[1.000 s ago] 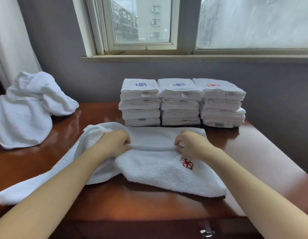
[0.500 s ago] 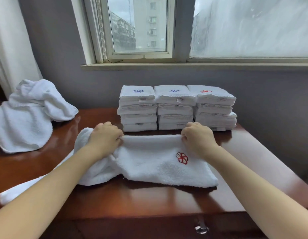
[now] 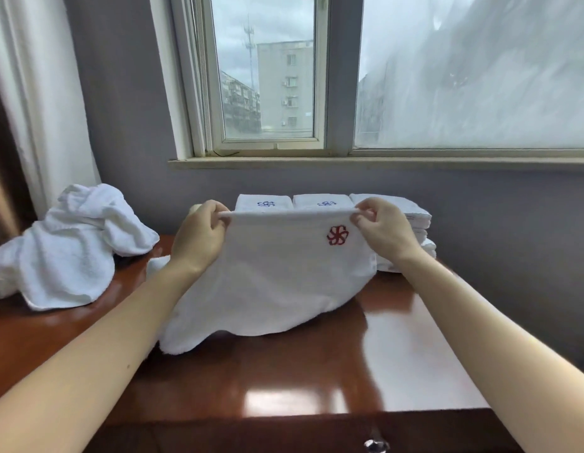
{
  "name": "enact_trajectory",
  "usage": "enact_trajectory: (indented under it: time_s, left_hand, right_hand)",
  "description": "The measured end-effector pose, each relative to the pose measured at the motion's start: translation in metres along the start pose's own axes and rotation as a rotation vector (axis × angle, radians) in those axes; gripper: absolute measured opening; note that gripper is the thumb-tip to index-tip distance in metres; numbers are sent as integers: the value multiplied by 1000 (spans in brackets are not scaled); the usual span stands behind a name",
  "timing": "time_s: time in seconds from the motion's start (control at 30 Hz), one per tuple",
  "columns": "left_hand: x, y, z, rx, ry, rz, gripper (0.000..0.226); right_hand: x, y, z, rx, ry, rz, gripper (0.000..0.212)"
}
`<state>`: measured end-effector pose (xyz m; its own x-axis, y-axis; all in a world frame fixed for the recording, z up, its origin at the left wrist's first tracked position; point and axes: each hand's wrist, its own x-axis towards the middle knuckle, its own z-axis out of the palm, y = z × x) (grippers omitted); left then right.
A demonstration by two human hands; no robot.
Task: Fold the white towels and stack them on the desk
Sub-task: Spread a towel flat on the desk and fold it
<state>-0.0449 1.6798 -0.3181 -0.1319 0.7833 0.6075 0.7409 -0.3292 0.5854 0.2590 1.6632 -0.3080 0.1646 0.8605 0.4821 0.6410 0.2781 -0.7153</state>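
Note:
A white towel point(image 3: 271, 282) with a red flower mark hangs in front of me, its lower edge trailing on the brown desk point(image 3: 316, 380). My left hand point(image 3: 200, 237) pinches its top edge on the left. My right hand point(image 3: 382, 230) pinches the same edge on the right, close to the red mark. Behind the raised towel stand three stacks of folded white towels point(image 3: 320, 201) against the wall, mostly hidden; two tops show blue marks.
A heap of unfolded white towels point(image 3: 71, 246) lies at the desk's left end beside a curtain point(image 3: 38, 93). A window sill point(image 3: 382, 163) runs above the stacks. A metal drawer pull point(image 3: 375, 444) sits on the desk's front.
Both hands have lifted the towel by its far edge off the desk, up in front of the stacks. The view has tilted upward.

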Motion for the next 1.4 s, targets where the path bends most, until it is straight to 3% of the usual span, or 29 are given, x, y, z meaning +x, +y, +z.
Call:
enact_trajectory:
  time_s: [0.2, 0.33, 0.4, 0.47, 0.53, 0.6, 0.67, 0.77, 0.87, 1.03, 1.4]
  left_hand:
    - [7, 28, -18, 77, 257, 328, 11]
    - [-7, 40, -30, 241, 141, 280, 12]
    - [-19, 44, -30, 446, -125, 123, 15]
    - [-33, 51, -26, 597, -606, -30, 19]
    - [-51, 55, -15, 563, -1040, -155, 17]
    - [-63, 53, 2, 532, -1194, -164, 20]
    - [-71, 51, 24, 547, -1088, -26, 22]
    - [-80, 45, 58, 492, -873, 196, 28]
    - [-97, 36, 88, 428, -967, 300, 46]
    - [-123, 12, 130, 543, -947, 369, 58]
    - [-126, 49, 188, 478, -915, 435, 59]
  right_hand:
    - [6, -23, -18, 54, 160, -169, 11]
    - [-5, -26, -33, -72, 147, -156, 4]
    - [-17, -21, -41, -291, -27, -63, 6]
    - [-31, -13, -44, -488, -344, 73, 6]
    - [-49, -4, -42, -609, -698, 230, 12]
    - [-61, 7, -37, -620, -920, 383, 19]
    - [-66, 20, -31, -573, -911, 404, 19]
    - [-68, 38, -13, -538, -688, 247, 28]
    - [-80, 57, 17, -505, -507, 96, 43]
    - [-107, 95, 56, -497, -553, -52, 43]
    - [-90, 148, 14, -554, -539, 10, 53]
